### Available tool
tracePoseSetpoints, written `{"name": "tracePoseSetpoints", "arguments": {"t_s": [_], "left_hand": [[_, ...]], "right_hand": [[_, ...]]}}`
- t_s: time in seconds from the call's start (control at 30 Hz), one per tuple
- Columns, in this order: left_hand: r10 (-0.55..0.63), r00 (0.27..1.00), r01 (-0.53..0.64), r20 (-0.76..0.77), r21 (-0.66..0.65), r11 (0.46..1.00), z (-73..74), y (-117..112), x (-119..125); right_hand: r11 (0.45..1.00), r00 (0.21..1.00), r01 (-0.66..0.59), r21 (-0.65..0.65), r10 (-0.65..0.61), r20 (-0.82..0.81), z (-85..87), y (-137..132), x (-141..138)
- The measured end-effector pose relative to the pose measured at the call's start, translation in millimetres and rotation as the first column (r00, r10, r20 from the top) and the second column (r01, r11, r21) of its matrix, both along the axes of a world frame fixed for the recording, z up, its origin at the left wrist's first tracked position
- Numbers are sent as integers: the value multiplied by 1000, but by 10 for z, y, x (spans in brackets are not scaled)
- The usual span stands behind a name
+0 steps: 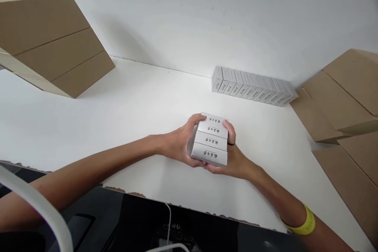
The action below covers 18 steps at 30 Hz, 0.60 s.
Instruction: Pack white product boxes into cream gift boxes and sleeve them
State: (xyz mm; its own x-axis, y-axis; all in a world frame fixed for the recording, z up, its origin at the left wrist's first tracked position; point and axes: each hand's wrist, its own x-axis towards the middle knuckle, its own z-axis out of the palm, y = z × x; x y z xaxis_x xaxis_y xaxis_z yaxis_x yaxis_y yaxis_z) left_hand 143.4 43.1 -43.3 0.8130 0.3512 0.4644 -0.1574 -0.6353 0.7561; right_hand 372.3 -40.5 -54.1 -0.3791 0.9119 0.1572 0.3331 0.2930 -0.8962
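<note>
Three small white boxes [210,140] with dark lettering are pressed together side by side and held just above the white table [124,106]. My left hand [180,143] wraps round their left end. My right hand [232,155], with a dark ring on one finger, grips their right end and underside. Both hands are closed on the set. A yellow band sits on my right wrist.
A row of several identical white boxes [254,86] stands against the back wall. Stacked brown cartons [50,43] lean at the far left, and more brown cartons [342,102] lie at the right. The table's dark front edge with a white cable [169,220] is near me.
</note>
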Motion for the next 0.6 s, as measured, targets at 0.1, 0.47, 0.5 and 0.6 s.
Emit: {"name": "tracePoseSetpoints", "arguments": {"t_s": [0.1,0.47,0.5,0.6], "left_hand": [[22,999,-20,-30,43,999,-36,51,-48],[290,877,-479,-382,-726,493,521,-228,-447],[270,861,-508,-431,-757,411,608,-191,-556],[214,840,-542,-499,-788,292,759,4,-1011]], "right_hand": [[998,996,-63,-2,63,-64,3,-14,-2],[838,935,-26,-545,-173,-310,421,81,-443],[791,939,-7,-612,-205,-276,483,99,-496],[709,966,38,-705,-207,-157,631,94,-556]]}}
